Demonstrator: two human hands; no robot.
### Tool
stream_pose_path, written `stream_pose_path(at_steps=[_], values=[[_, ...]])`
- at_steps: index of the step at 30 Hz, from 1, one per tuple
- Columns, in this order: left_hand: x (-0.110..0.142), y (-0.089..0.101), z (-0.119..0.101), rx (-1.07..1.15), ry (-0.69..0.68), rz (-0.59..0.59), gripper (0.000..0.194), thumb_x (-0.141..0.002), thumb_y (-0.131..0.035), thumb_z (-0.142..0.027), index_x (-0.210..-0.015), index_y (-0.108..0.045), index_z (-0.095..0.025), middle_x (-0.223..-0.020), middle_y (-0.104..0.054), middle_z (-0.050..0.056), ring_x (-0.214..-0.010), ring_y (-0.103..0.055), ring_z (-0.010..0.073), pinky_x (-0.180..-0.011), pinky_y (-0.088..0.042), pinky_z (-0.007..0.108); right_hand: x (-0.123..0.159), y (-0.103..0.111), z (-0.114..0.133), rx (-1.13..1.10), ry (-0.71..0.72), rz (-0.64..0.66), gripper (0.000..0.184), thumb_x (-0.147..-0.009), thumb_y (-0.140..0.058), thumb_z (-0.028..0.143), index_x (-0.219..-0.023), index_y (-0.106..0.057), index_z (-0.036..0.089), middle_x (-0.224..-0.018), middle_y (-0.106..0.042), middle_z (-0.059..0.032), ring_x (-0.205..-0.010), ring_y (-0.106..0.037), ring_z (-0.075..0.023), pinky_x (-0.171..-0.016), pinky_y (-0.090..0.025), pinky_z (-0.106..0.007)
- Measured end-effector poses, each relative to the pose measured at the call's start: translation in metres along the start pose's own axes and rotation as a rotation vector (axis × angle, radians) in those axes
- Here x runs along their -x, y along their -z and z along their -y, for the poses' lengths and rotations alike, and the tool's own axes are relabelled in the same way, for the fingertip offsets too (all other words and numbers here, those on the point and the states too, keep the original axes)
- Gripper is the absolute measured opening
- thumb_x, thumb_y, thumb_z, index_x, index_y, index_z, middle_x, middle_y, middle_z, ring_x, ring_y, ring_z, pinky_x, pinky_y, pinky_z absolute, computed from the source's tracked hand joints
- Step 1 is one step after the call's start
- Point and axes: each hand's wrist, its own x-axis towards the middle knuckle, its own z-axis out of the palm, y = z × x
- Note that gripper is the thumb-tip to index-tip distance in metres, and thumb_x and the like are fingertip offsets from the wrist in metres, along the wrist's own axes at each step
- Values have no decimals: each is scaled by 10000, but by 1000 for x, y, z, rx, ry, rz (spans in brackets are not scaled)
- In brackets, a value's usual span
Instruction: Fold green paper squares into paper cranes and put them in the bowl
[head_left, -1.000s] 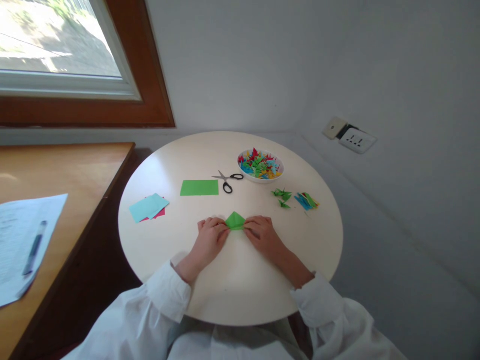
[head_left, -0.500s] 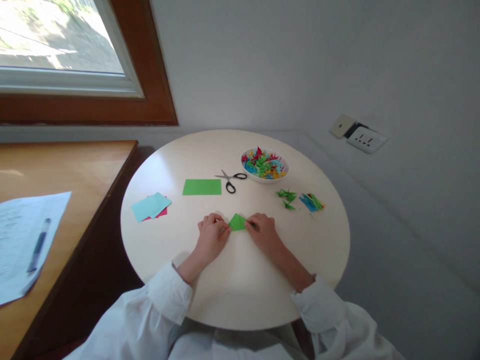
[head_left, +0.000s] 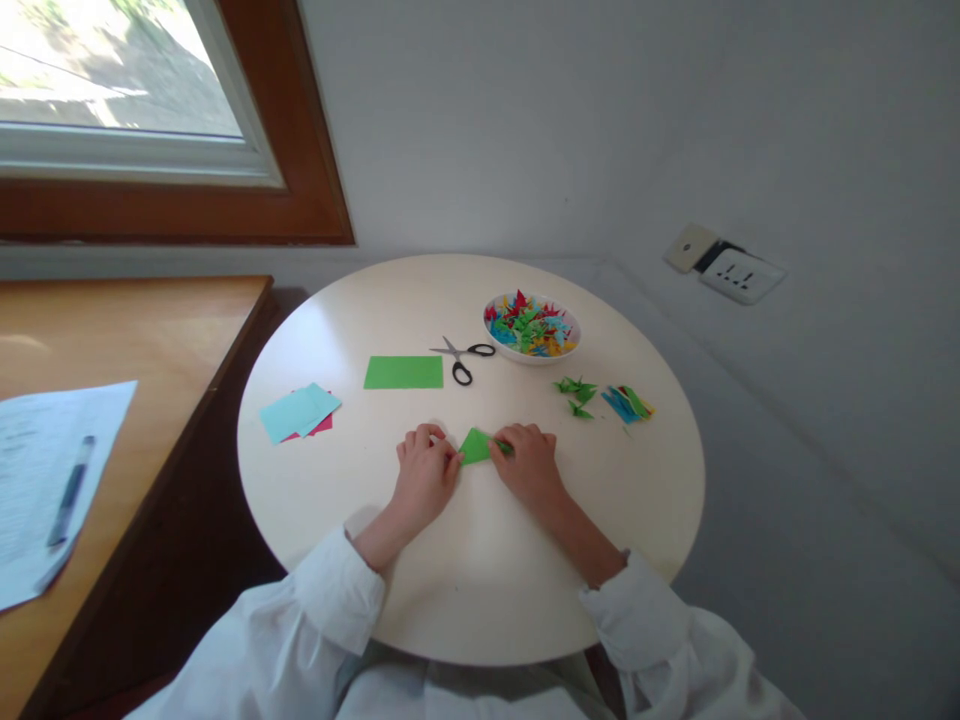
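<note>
A small folded piece of green origami paper (head_left: 475,446) lies on the white round table (head_left: 465,560) between my hands. My left hand (head_left: 429,467) pinches its left corner with thumb and forefinger. On the other side, my right hand (head_left: 527,460) has its fingers closed on the right part, covering some of it. Beyond them rest a flat green paper rectangle (head_left: 403,372) and black-handled scissors (head_left: 463,360) with their blades apart. Several small green paper cranes (head_left: 576,394) sit to the right of my right hand.
A white bowl (head_left: 531,355) at the back holds many colourful paper cranes. Light blue paper squares (head_left: 289,412) overlap red ones at the left. Folded coloured papers (head_left: 628,404) lie far right. A wooden desk (head_left: 187,350) with written sheets and a pen (head_left: 73,490) stands left.
My right hand has shifted slightly along the green paper's right side and covers a bit more of it. My left hand keeps its place. The view has tilted slightly.
</note>
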Motion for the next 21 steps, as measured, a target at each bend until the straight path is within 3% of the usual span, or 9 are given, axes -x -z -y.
stream_pose_path(at_steps=[21], values=[[-2,-1,-3,-57,2,-12,220,-837,-466,-243,-700,-593,-126,-994,-474,119,-906,-419,248,-765,-376,403,-4,-3,2,76,-3,22,166,-806,-517,248,-666,-583,186,-771,-633,-30,-778,-494,-187,-677,-228,-320]])
